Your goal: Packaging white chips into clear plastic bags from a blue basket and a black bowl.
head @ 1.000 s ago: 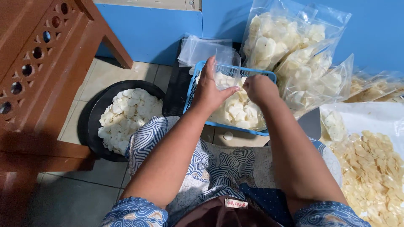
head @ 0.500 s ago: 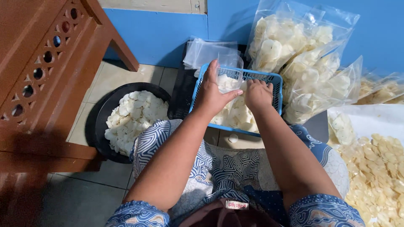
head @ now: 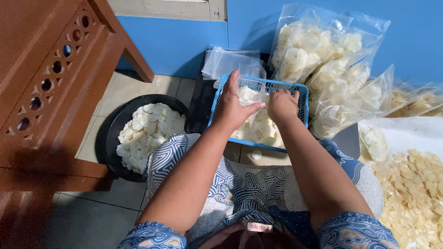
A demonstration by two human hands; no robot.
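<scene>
A blue plastic basket (head: 302, 94) holding white crackers (head: 260, 129) sits on the floor in front of my knees. My left hand (head: 234, 107) grips a clear plastic bag (head: 251, 87) that stands open over the basket, with a few crackers inside. My right hand (head: 282, 105) is down in the basket beside the bag, fingers curled into the crackers. Whether it holds any is hidden.
A black bowl (head: 113, 131) of white crackers lies at the left, by a brown wooden bench (head: 50, 87). Empty clear bags (head: 226, 62) lie behind the basket. Filled cracker bags (head: 332, 69) lean on the blue wall. Yellowish crackers (head: 415, 193) are heaped at the right.
Both hands stay over the basket. My left hand has raised the clear bag's mouth, and my right hand has shifted right, deeper into the crackers.
</scene>
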